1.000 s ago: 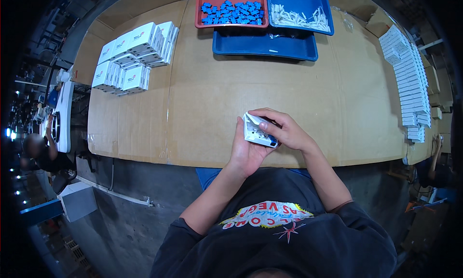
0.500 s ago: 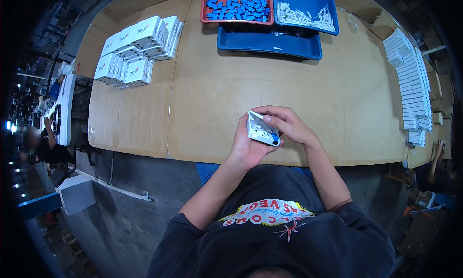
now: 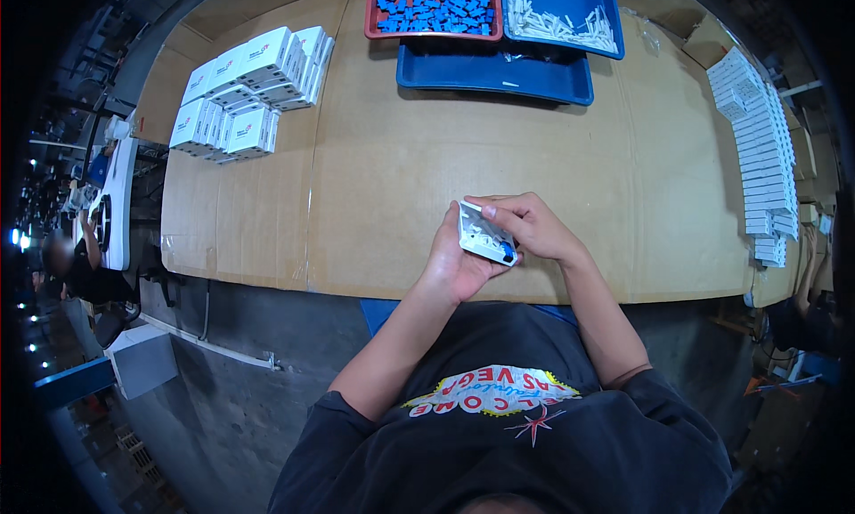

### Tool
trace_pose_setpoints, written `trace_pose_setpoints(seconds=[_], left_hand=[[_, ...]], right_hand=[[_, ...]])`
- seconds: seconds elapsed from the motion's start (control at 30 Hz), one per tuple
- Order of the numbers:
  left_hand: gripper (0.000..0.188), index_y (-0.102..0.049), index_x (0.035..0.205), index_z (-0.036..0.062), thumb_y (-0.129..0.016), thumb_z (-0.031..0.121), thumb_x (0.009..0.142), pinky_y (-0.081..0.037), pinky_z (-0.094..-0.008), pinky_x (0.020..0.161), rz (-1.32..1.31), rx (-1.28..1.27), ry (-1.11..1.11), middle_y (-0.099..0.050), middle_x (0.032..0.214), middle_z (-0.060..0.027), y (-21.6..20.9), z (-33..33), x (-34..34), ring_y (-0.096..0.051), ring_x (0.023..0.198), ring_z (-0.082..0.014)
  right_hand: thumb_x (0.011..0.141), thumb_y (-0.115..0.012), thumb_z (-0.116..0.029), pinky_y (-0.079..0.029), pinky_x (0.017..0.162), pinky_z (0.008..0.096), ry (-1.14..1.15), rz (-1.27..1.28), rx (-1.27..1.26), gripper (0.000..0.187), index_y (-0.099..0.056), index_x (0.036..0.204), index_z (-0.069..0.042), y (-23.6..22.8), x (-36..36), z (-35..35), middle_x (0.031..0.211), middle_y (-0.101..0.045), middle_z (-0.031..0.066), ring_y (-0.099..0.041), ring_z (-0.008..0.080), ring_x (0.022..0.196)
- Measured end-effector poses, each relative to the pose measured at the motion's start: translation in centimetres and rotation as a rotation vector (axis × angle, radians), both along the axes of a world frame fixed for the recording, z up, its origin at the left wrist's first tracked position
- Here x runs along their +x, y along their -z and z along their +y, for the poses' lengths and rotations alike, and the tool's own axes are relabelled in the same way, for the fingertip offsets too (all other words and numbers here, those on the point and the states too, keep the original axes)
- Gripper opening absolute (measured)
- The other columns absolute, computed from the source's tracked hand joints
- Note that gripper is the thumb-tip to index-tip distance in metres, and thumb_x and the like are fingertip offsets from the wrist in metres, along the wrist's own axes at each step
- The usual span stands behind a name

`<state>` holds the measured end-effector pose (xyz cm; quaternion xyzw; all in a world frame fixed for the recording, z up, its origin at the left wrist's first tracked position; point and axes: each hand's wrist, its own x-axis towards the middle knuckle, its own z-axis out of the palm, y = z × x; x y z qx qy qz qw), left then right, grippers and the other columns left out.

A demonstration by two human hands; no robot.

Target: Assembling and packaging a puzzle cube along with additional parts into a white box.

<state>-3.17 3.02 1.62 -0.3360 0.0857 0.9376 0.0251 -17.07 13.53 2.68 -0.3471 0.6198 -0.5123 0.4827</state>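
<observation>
A shallow white plastic housing (image 3: 476,244), its hollow side up, rests tilted in my left hand (image 3: 453,269), whose fingers wrap its left side and underside. Inside it lie small white parts, with a blue connector-like piece (image 3: 508,252) in the lower right corner. My right hand (image 3: 541,232) closes on the housing's upper right edge, thumb at the opening and fingers along the far rim. Part of the interior is covered by that thumb. Both hands are just above the near part of the cardboard-covered table.
A red tray (image 3: 434,33) of blue pieces and a blue tray (image 3: 614,20) of white sticks sit over another blue tray (image 3: 494,91). White boxes (image 3: 249,131) are stacked left, stacked white parts (image 3: 761,171) right. People work at both sides.
My right thumb has shifted slightly along the housing's upper edge. The housing stays in both hands at nearly the same spot, while the whole view has shifted a little.
</observation>
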Motion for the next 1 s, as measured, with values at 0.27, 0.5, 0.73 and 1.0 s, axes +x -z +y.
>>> trace_pose_setpoints(seconds=[0.27,0.5,0.73,1.0], left_hand=[[0.061,-0.053,0.142,0.0155,-0.025,0.06,0.111,-0.05,-0.0589,0.104,0.011,0.014,-0.022,-0.06,0.139,-0.013,0.2,0.1,0.1,-0.059,0.126,-0.0331],[0.058,-0.052,0.143,0.0153,-0.027,0.057,0.111,-0.043,-0.0601,0.111,0.119,0.118,-0.062,-0.058,0.14,-0.0138,0.6,-0.4,0.4,-0.056,0.131,-0.0347],[0.059,-0.049,0.146,0.0147,-0.025,0.057,0.111,-0.042,-0.0588,0.113,0.097,0.017,-0.119,-0.056,0.142,-0.0144,-1.3,-0.1,0.8,-0.055,0.133,-0.0337],[0.061,-0.047,0.146,0.0115,-0.022,0.056,0.113,-0.049,-0.0505,0.108,0.099,-0.163,-0.125,-0.059,0.137,-0.0135,-1.6,0.1,1.1,-0.059,0.127,-0.03]], right_hand=[[0.109,-0.058,-0.029,-0.052,0.091,0.0282,-0.047,-0.033,0.036,0.039,-0.069,0.136,-0.003,0.2,-0.4,0.1,0.122,-0.075,0.0089,-0.061,0.0097,0.101],[0.106,-0.062,-0.028,-0.051,0.101,0.0322,-0.021,0.053,-0.085,0.044,-0.063,0.142,-0.002,-0.2,0.9,0.7,0.132,-0.071,0.0153,-0.066,0.0175,0.113],[0.1,-0.066,-0.021,-0.035,0.121,0.039,-0.11,0.274,-0.167,0.056,-0.054,0.152,-0.006,-1.4,1.5,1.2,0.16,-0.048,0.0191,-0.046,0.0324,0.148],[0.096,-0.07,-0.025,-0.031,0.123,0.0433,-0.177,0.395,-0.248,0.064,-0.05,0.155,-0.011,-1.3,1.5,1.2,0.164,-0.042,0.0189,-0.039,0.0373,0.152]])
